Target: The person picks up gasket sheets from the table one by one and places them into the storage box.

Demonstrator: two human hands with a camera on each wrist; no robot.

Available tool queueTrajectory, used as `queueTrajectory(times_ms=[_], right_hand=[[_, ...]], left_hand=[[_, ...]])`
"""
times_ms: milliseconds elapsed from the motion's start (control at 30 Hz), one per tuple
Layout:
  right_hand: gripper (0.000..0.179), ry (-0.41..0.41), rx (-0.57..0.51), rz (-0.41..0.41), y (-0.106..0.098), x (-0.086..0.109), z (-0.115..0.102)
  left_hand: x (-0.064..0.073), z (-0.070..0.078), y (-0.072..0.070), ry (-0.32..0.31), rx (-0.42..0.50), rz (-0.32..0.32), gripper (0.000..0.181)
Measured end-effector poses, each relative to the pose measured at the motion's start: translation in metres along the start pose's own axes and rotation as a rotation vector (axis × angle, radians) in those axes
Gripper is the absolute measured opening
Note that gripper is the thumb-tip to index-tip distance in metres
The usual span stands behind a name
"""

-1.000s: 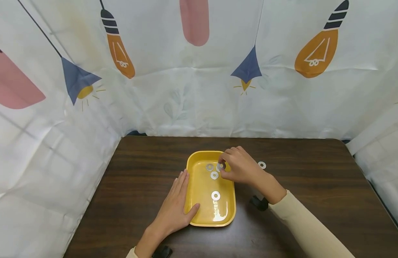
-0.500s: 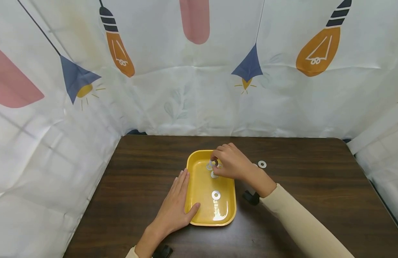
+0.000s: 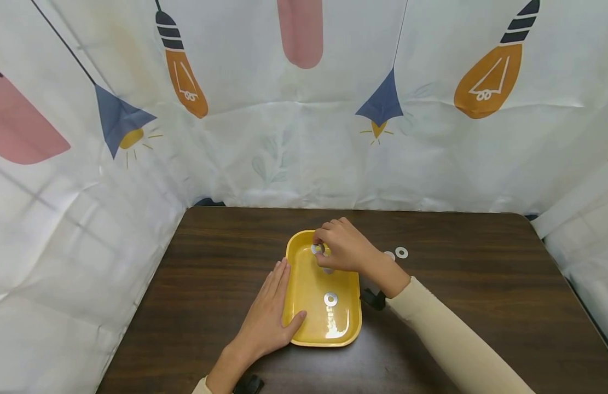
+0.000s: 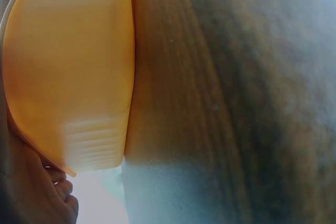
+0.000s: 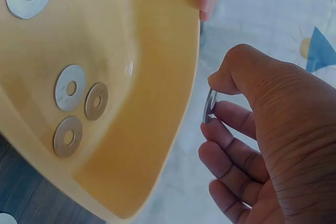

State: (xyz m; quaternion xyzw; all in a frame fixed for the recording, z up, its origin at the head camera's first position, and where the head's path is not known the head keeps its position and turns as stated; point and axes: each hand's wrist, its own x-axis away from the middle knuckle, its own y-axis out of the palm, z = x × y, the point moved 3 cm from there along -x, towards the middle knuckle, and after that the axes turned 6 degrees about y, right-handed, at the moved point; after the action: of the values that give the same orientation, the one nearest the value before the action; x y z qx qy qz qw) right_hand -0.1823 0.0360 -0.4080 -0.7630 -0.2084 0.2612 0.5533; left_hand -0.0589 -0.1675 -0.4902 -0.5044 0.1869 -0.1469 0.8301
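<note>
A yellow tray [image 3: 311, 312] lies on the table, its long side pointing away from me. My left hand [image 3: 266, 312] rests along its left rim, fingers straight and thumb over the edge. Above the tray's far end, my right hand [image 3: 344, 246] pinches a metal washer [image 5: 210, 104] between thumb and fingertips, held on edge in the right wrist view. Three flat washers [image 5: 70, 87] form a cluster inside the far end, mostly hidden by the right hand in the head view. Another washer [image 3: 330, 299] lies closer to me in the tray.
To the right of the tray, two washers [image 3: 401, 252] lie side by side on the dark wooden table [image 3: 461, 257]. A printed white curtain [image 3: 264, 137] hangs behind the table and along its sides.
My right hand has moved left across the tray's far end with the pinched washer. A second washer on the table has come into view beside the right forearm. The left hand stays put.
</note>
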Motion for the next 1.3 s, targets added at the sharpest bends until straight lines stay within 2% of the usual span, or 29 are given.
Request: queueTrajectory(times_ms=[500,733,833,1300], right_hand=[[0.018,-0.033,-0.008,-0.017,0.004,-0.011,-0.005],[0.036,-0.01,-0.042,-0.037,0.005,-0.012,-0.005],[0.04,0.016,-0.051,-0.031,0.003,-0.008,-0.001],[0.033,0.14,-0.099,0.012,-0.014,0.03,0.038]], left_hand=[[0.001,0.001,0.001,-0.009,0.008,-0.006,0.103],[0.001,0.0,0.0,0.003,-0.007,-0.002,0.103],[0.001,0.0,-0.001,0.007,-0.01,0.001,0.102],[-0.001,0.001,-0.001,0.01,-0.007,0.013,0.103]])
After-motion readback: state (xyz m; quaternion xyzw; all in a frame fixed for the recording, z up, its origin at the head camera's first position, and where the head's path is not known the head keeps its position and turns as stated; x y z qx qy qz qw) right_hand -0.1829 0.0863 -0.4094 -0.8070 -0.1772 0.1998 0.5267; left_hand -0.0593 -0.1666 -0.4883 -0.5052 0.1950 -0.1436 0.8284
